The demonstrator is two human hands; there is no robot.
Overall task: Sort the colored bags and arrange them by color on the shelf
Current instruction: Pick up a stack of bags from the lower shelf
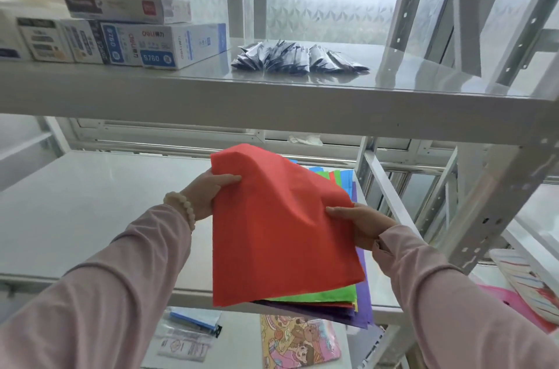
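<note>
A red bag (278, 232) is lifted at its far end above a stack of coloured bags (326, 300) on the middle shelf (90, 211). My left hand (208, 190) pinches the red bag's left edge, thumb on top. On the bag's right edge my right hand (360, 223) grips it, thumb over the top. Green, purple, blue and yellow edges of the stack show beneath and behind the red bag. The rest of the stack is hidden under it.
The upper shelf (272, 102) carries white stationery boxes (121, 35) at the left and dark small packets (299, 58) in the middle. A perforated upright (496, 208) stands at the right. Below lie a cartoon-printed item (299, 341) and clear packets (187, 335).
</note>
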